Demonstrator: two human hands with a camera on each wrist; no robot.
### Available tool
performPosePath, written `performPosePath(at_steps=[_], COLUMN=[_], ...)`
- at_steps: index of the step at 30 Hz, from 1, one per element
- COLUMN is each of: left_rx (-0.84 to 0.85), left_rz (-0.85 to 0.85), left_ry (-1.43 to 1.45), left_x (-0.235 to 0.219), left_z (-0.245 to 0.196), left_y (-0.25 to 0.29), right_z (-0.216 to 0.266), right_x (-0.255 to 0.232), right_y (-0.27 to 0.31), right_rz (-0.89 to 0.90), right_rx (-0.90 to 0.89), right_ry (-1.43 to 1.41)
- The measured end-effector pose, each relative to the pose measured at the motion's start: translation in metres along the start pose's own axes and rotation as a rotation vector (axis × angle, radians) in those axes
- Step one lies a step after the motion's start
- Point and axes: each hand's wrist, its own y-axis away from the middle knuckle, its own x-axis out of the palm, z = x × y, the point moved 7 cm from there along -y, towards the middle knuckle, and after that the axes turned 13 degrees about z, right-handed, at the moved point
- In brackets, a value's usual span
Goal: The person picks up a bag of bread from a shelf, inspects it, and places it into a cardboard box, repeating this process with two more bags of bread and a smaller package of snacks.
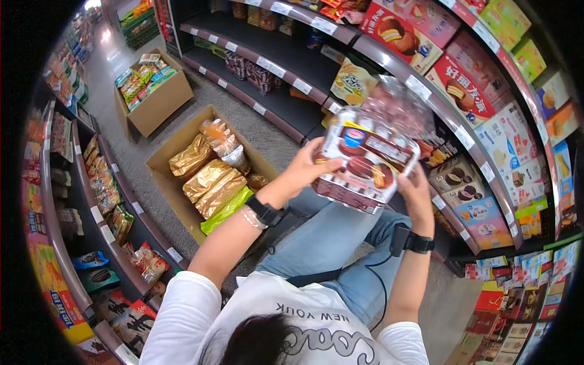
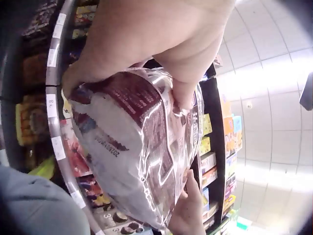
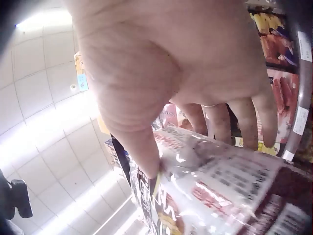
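Observation:
Between both hands, in front of the knees, is a glossy plastic-wrapped pack of chocolate pies (image 1: 365, 161), brown and white with pictures of round filled pies. The left hand (image 1: 310, 167) grips its left side, thumb lying across the printed front and the other fingers mostly hidden behind. At the opposite side the right hand (image 1: 417, 194) holds the edge. A date is stamped on the pale end of the pack in the left wrist view. Seen from the right wrist, the thumb (image 3: 142, 152) presses one face while the fingers reach over the other side.
A cardboard box (image 1: 164, 188) with gold-wrapped packs stands on the floor at the left, another filled box (image 1: 155, 106) beyond it. Shelves (image 1: 292, 91) curve ahead and right, stocked with snack boxes (image 1: 462, 88). A crinkled clear pack (image 1: 398, 109) lies just behind the held one.

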Motion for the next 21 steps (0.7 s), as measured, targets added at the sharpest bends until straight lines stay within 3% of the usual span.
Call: performPosePath(at_steps=[11,18,21], left_rx=[0.001,0.06,0.1], left_rz=[-0.079,-0.25,-0.298], left_ry=[-0.009,-0.272,-0.311], left_x=[-0.035,-0.05,-0.061], left_z=[-0.01,-0.031,-0.051], left_y=[0.03,0.026,0.035], right_z=[-0.021,-0.015,-0.008], right_x=[0.053,0.079,0.108], right_y=[-0.024,-0.038,-0.044], right_rz=[0.161,0.057,0.107], right_rx=[0.137,0.002,-0.068], right_ry=[-0.198,-0.272,-0.157])
